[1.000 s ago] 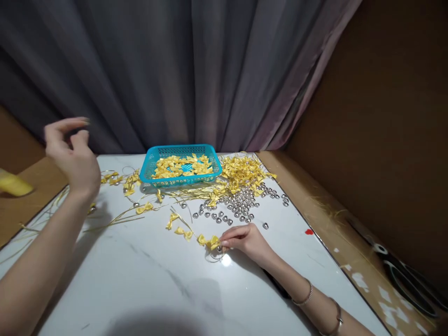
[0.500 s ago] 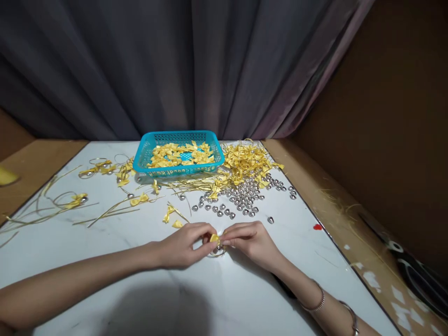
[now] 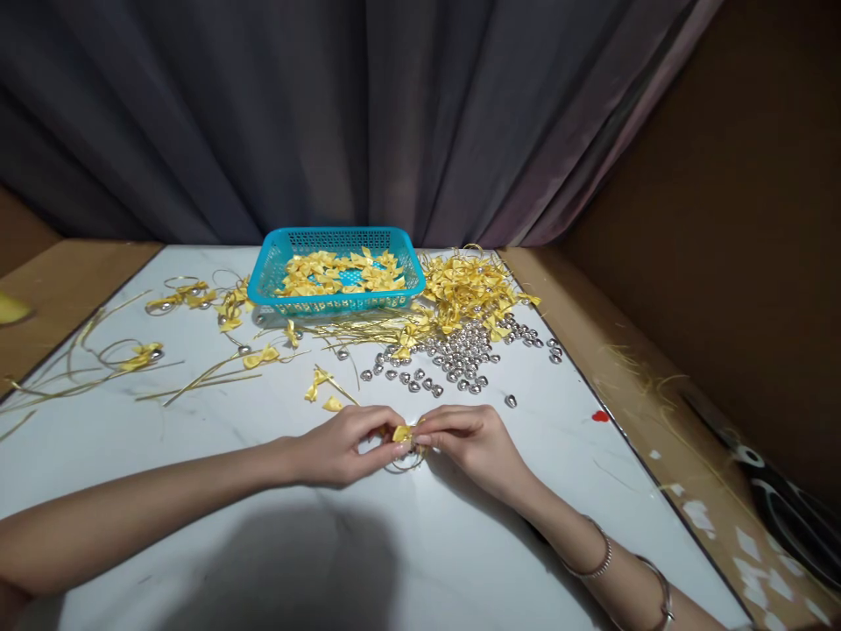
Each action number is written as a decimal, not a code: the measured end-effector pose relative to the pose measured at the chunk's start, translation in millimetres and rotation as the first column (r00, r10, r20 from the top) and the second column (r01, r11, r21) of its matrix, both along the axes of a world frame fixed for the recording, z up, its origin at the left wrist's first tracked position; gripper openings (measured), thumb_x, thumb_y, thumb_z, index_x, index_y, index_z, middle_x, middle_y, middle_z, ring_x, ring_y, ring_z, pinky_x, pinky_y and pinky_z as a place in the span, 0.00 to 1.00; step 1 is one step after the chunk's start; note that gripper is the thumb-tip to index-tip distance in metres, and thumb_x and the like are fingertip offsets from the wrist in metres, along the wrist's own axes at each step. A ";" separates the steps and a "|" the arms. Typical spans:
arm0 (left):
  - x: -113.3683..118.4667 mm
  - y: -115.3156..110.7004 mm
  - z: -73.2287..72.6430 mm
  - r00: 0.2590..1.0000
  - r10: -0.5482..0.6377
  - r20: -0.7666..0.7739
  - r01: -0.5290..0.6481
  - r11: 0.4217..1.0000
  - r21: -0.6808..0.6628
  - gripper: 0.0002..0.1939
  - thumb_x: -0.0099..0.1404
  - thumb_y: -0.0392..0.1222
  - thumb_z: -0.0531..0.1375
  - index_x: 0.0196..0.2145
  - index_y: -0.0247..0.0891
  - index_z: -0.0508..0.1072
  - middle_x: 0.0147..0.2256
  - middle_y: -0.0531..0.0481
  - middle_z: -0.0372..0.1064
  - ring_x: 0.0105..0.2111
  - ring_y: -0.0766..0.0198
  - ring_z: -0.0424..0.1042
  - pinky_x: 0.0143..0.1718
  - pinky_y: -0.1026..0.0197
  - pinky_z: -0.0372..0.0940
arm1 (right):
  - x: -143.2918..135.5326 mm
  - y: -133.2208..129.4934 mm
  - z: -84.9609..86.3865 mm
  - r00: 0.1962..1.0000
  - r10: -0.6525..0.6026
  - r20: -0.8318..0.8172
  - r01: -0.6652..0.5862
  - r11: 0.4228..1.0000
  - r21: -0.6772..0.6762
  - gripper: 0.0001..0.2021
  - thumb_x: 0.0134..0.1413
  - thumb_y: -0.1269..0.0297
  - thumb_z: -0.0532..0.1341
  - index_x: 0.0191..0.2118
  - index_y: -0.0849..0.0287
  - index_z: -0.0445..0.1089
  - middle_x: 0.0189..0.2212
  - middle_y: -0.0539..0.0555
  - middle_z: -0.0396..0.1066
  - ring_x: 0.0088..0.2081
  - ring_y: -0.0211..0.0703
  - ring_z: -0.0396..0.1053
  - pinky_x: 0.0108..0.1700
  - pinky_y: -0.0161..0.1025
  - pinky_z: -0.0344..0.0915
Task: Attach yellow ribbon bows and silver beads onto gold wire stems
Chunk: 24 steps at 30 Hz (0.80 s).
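A small yellow ribbon bow [image 3: 402, 434] is pinched between the fingertips of my left hand [image 3: 348, 445]. From the other side, the thumb and fingers of my right hand [image 3: 466, 443] close on the bow's right end. A loop of thin gold cord [image 3: 402, 466] hangs below the fingertips, just over the white tabletop. What sits at the middle of the bow is mostly covered by my fingers. Beyond my left hand lie a loose yellow bow [image 3: 316, 384] with a cord and a yellow ribbon piece [image 3: 332, 404].
A blue plastic basket [image 3: 336, 303] of yellow bows stands at the back. Right of it are a heap of corded bows [image 3: 466, 285] and many silver beads [image 3: 463, 355]. Gold cords [image 3: 203, 381] lie on the left. Scissors [image 3: 781, 504] rest at the right, beside paper scraps [image 3: 697, 515].
My right fingers have shifted a little closer over the bow. The whole view has tilted slightly, with the basket and table appearing higher.
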<state>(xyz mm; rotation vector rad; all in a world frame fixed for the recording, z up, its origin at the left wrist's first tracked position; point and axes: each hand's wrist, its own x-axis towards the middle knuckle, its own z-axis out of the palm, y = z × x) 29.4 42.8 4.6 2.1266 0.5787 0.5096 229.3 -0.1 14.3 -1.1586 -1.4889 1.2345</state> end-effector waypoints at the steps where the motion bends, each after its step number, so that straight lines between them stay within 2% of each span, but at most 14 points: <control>1: 0.3 0.0 -0.4 1.000 0.009 -0.001 -0.009 1.000 -0.008 0.08 0.65 0.41 0.53 0.36 0.33 0.69 0.26 0.51 0.68 0.24 0.70 0.63 0.25 0.69 0.57 | 0.1 0.0 0.5 1.000 0.001 -0.001 -0.001 1.000 -0.012 0.04 0.45 0.70 0.65 0.26 0.56 0.78 0.25 0.53 0.76 0.28 0.40 0.72 0.33 0.36 0.69; 7: 0.9 0.3 -1.5 1.000 0.012 -0.019 -0.014 0.994 -0.111 0.10 0.66 0.40 0.52 0.34 0.34 0.71 0.24 0.53 0.69 0.21 0.72 0.62 0.22 0.71 0.55 | 1.2 0.7 2.7 0.999 0.034 0.016 -0.033 0.996 -0.077 0.03 0.44 0.69 0.65 0.26 0.57 0.78 0.26 0.53 0.76 0.28 0.39 0.72 0.33 0.36 0.69; 14: 2.0 0.3 -2.2 0.996 0.061 -0.070 -0.068 0.993 -0.099 0.12 0.67 0.42 0.52 0.35 0.35 0.74 0.25 0.52 0.70 0.23 0.71 0.64 0.25 0.70 0.56 | 1.8 0.7 2.9 1.000 0.027 0.004 -0.027 0.996 -0.081 0.04 0.43 0.71 0.65 0.25 0.58 0.78 0.25 0.53 0.76 0.28 0.39 0.71 0.33 0.36 0.68; 19: 3.3 -3.9 -0.2 0.996 0.086 -0.035 -0.092 0.969 -0.229 0.12 0.66 0.42 0.52 0.35 0.34 0.73 0.28 0.50 0.72 0.26 0.69 0.67 0.27 0.70 0.59 | 3.8 1.9 3.2 1.000 0.028 0.008 -0.027 0.997 -0.072 0.03 0.42 0.70 0.65 0.24 0.58 0.77 0.24 0.52 0.75 0.27 0.38 0.70 0.33 0.36 0.67; 24: 4.9 -8.6 1.3 0.988 0.150 -0.038 -0.155 0.971 -0.181 0.12 0.66 0.42 0.52 0.35 0.34 0.73 0.29 0.50 0.72 0.28 0.67 0.67 0.29 0.67 0.59 | 4.7 2.3 1.5 1.000 0.026 0.014 -0.025 0.997 -0.073 0.02 0.42 0.68 0.66 0.26 0.59 0.77 0.24 0.52 0.75 0.27 0.39 0.71 0.32 0.36 0.67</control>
